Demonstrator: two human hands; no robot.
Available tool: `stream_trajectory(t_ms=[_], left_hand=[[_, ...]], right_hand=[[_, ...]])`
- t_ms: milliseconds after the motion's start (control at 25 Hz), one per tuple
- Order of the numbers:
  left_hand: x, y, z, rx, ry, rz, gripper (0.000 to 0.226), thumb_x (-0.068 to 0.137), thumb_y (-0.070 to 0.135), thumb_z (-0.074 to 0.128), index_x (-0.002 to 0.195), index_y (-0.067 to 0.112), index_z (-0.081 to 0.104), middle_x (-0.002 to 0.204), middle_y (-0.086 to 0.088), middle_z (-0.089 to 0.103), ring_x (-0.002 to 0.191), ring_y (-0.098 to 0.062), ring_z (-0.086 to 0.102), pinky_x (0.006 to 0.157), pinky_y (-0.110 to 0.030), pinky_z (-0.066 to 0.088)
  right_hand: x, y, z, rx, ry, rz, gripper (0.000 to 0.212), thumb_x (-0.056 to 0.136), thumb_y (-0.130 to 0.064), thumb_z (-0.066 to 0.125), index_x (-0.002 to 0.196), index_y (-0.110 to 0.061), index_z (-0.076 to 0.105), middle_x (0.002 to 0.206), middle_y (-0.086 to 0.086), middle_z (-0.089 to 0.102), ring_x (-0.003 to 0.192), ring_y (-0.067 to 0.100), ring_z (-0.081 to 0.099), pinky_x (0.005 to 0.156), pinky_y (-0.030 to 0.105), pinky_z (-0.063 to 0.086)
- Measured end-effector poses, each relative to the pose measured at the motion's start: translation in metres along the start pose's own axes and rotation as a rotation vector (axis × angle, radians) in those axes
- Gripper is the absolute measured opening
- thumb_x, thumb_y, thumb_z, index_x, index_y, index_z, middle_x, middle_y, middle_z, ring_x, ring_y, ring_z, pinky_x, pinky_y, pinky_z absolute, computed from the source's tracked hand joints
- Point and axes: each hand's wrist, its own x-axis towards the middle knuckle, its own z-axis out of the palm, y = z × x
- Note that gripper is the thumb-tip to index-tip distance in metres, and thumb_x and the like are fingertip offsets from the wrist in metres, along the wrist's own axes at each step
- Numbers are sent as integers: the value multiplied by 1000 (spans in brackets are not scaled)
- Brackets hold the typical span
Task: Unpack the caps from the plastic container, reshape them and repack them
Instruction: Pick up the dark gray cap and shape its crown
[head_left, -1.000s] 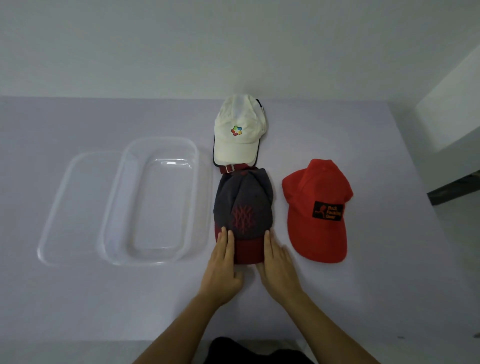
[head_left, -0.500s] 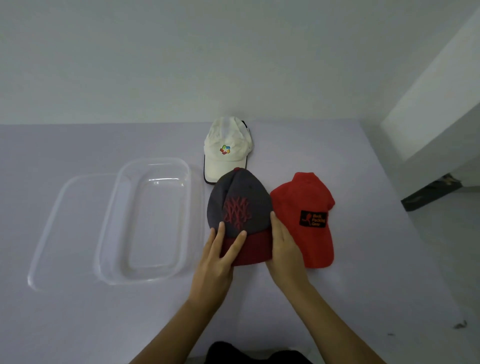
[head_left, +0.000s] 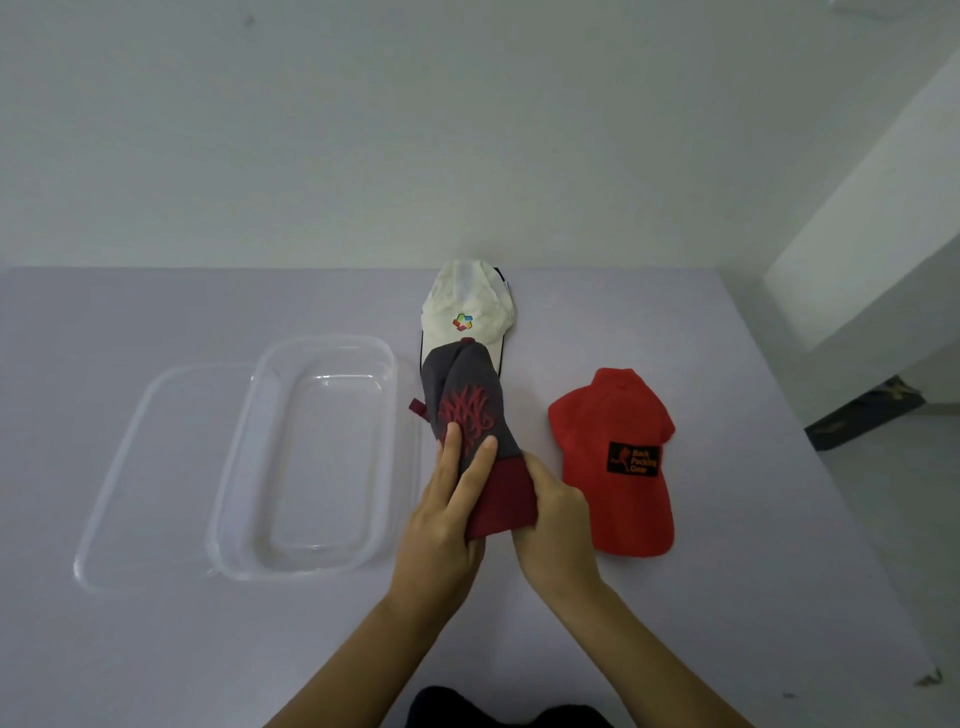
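A grey cap (head_left: 467, 400) with a dark red brim and red embroidery is squeezed narrow between both hands, raised off the table. My left hand (head_left: 447, 514) grips its left side, two fingers lying over the embroidery. My right hand (head_left: 553, 514) clasps the brim from the right. Behind it a white cap (head_left: 470, 306) with a coloured logo lies flat, its brim partly hidden by the grey cap. A red cap (head_left: 618, 457) with a black patch lies to the right. The clear plastic container (head_left: 311, 457) stands to the left with nothing in it.
The container's clear lid (head_left: 156, 467) lies flat beside it on the left. The pale table (head_left: 779, 571) ends at a wall behind and drops off at the right edge, where floor shows.
The grey cap was lying flat under both hands. Now it is lifted and folded narrow between them, tilted over the white cap's brim. The view has tilted up.
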Motion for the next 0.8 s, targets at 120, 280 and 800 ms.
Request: stream_trajectory(t_ms=[120,280,800], left_hand=[[0,-3,0,84,-46,56,83,86,3,49,148,40,10,153,-14,19,131,-44,41,99,-42,41],[4,0,-5,64,-65,84,89,82,-1,52,148,40,9,155,-7,15,133,-42,39,99,-37,41],[28,-6,-41,-216,-135,-291,71,89,12,43,146,30,5,155,8,9,133,10,15,94,9,18]], right_hand=[[-1,2,-4,1,-17,10,49,84,-29,51,131,-14,54,104,3,72,87,14,70,76,16,55],[1,3,-7,-16,-24,9,49,88,-26,53,136,-20,47,109,3,70,91,13,68,81,25,57],[5,1,-18,92,-92,-169,69,89,-20,45,144,-47,14,160,2,11,145,3,14,109,10,27]])
